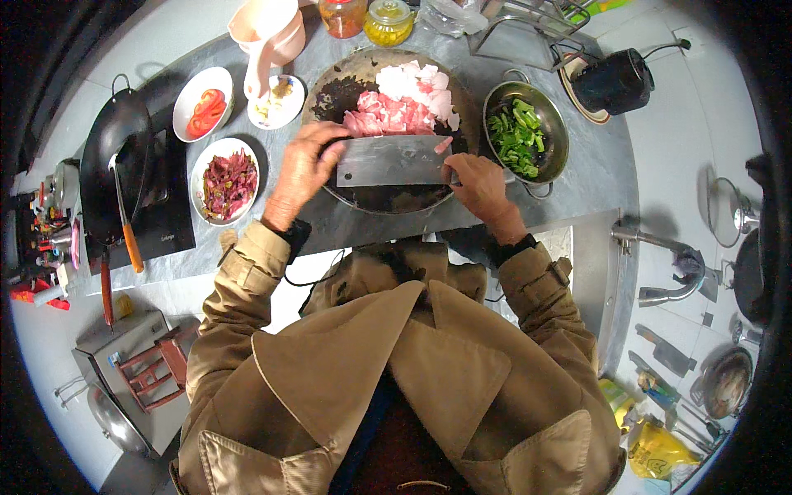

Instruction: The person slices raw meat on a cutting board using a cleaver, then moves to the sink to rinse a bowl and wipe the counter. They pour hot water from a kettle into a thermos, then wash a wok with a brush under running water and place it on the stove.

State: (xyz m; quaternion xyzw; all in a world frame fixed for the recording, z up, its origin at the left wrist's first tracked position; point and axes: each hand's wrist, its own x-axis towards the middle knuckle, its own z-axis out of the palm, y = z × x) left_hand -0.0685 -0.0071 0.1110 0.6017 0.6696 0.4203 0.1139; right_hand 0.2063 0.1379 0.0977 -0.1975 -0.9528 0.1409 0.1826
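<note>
A wide metal cleaver (390, 164) lies nearly flat over the near half of a round chopping board (328, 77). My right hand (479, 185) is closed around its handle end. At the blade's far left corner is my left hand (309, 158), fingers bent and thumb apart; whether it grips the blade or only touches it, I cannot tell. Sliced pink raw meat (393, 114) is heaped along the blade's far edge, with paler, whitish slices (421, 83) behind it. One small piece of meat (443, 145) sticks on the blade near its right end.
Left of the board stand a bowl of purple-red vegetables (229, 179), a bowl of tomato slices (207, 111), a small plate (291, 114) and a black wok (114, 142) with a spatula. To the right is a metal pan of chopped greens (520, 139). Jars (388, 25) and a wire rack (520, 43) stand behind.
</note>
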